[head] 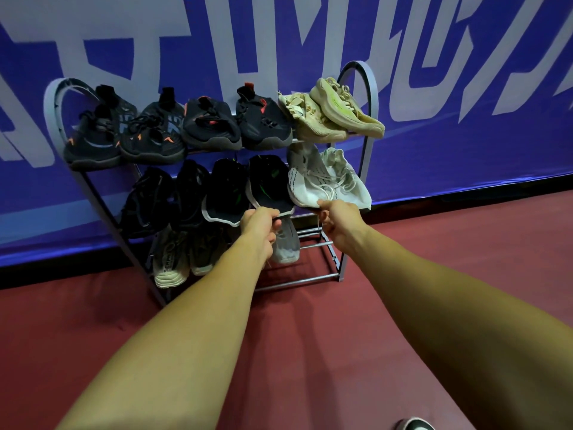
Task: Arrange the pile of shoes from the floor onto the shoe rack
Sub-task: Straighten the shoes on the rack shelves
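Observation:
A grey metal shoe rack with three tiers stands against a blue banner wall. Its top tier holds several dark sneakers and a beige pair. The middle tier carries black shoes, among them a black sneaker with a white sole and green marks, and a white knit pair at the right end. My left hand is closed on the toe edge of that black sneaker. My right hand pinches the toe of the white pair. Lower down sit pale sneakers and a grey one.
The right part of the bottom tier shows bare bars. Dark red floor stretches in front of the rack. A black and white shoe tip shows at the bottom edge of the view.

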Available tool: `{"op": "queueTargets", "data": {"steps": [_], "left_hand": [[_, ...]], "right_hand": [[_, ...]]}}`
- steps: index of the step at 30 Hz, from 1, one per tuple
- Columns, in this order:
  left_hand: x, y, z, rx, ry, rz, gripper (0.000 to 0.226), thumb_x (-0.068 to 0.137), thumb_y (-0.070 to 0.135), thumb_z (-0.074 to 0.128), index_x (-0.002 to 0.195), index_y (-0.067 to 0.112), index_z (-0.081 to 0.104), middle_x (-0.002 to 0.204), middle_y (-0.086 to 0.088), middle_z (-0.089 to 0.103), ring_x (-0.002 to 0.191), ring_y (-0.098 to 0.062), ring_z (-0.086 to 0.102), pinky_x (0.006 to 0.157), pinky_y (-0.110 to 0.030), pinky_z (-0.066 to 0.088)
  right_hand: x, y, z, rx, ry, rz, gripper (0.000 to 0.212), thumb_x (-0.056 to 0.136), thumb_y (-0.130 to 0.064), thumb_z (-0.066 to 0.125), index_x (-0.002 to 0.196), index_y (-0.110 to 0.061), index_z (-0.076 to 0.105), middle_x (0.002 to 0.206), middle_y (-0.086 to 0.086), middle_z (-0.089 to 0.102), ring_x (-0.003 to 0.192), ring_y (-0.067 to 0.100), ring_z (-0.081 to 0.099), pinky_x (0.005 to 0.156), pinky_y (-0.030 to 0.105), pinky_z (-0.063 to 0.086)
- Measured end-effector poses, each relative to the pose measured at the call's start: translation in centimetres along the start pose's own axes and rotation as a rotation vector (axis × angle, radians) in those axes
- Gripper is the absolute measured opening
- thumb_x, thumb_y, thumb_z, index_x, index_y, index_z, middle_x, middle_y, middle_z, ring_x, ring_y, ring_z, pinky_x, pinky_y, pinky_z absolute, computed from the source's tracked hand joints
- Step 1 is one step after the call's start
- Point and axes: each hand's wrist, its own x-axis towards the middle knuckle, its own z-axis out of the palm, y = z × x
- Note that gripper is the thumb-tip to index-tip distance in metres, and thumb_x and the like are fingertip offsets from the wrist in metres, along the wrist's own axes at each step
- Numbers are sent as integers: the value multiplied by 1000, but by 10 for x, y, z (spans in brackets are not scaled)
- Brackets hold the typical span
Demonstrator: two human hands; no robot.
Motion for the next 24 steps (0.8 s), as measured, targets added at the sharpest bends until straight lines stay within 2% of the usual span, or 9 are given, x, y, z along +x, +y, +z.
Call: {"op": "queueTargets", "data": {"steps": [4, 6, 10, 15, 17, 18, 20, 21, 24], "left_hand": [[0, -2, -8, 69, 8, -8, 12, 92, 5, 60, 90, 14, 53, 73, -4, 58, 57, -9, 53, 31, -15, 16], [1, -4, -11, 91, 11, -20, 13, 92, 10, 65, 92, 15, 53, 73, -3, 58, 57, -10, 51, 31, -15, 16], [2, 0, -13, 93, 8, -23, 20, 89, 15, 71, 87, 16, 51, 78, -4, 61, 58, -9, 55, 30, -15, 19], [-2, -1, -12, 106, 14, -13, 20, 87, 18, 73, 89, 16, 52, 88, -7, 63, 59, -10, 55, 31, -15, 20], [-5, -1, -13, 115, 11, -13, 19, 87, 19, 73, 91, 16, 55, 89, -7, 64, 59, -9, 55, 31, -15, 21], [-7, -1, -13, 115, 9, -14, 18, 86, 20, 74, 93, 15, 58, 89, -7, 65, 58, -9, 55, 30, -15, 22], [-12, 2, -15, 117, -3, -15, 23, 85, 21, 75, 103, 13, 62, 91, -8, 67, 58, -9, 56, 32, -14, 27], [-15, 3, -17, 125, -11, -15, 27, 85, 22, 75, 108, 12, 64, 95, -8, 68, 59, -9, 56, 33, -14, 30], [-22, 8, -24, 148, -34, -18, 18, 87, 25, 73, 100, 15, 67, 97, -5, 70, 61, -8, 57, 40, -14, 34]], "right_hand": [[-5, 5, 6, -21, 13, 70, 12, 97, -9, 60, 85, -11, 58, 54, 0, 46, 37, 4, 38, 35, 15, 24], [-4, 7, 7, -33, 15, 82, 9, 98, -13, 61, 88, -12, 60, 50, -1, 47, 38, 5, 37, 33, 15, 24], [-2, 7, 9, -51, 2, 70, 8, 98, -18, 61, 95, -11, 62, 86, 14, 61, 48, 9, 38, 34, 16, 25], [-6, 5, 2, -115, -29, 27, 19, 96, -25, 63, 105, -8, 64, 88, 14, 71, 40, 5, 35, 38, 18, 29], [-10, 7, 0, -224, -47, -29, 26, 96, -32, 62, 106, -8, 65, 94, 15, 76, 43, 6, 44, 47, 22, 37], [-13, 8, -1, -333, -44, -77, 28, 96, -37, 60, 101, -9, 66, 97, 15, 77, 51, 10, 54, 56, 26, 44], [-19, 11, -3, -584, -23, -191, 40, 97, -45, 55, 91, -8, 69, 95, 14, 77, 79, 24, 69, 81, 41, 55], [-21, 12, -5, -671, -22, -239, 45, 97, -47, 54, 92, -5, 70, 94, 14, 76, 91, 29, 70, 90, 45, 54], [-28, 14, -7, -795, -73, -301, 48, 97, -42, 56, 103, 3, 70, 98, 20, 74, 99, 35, 69, 93, 48, 53]]}}
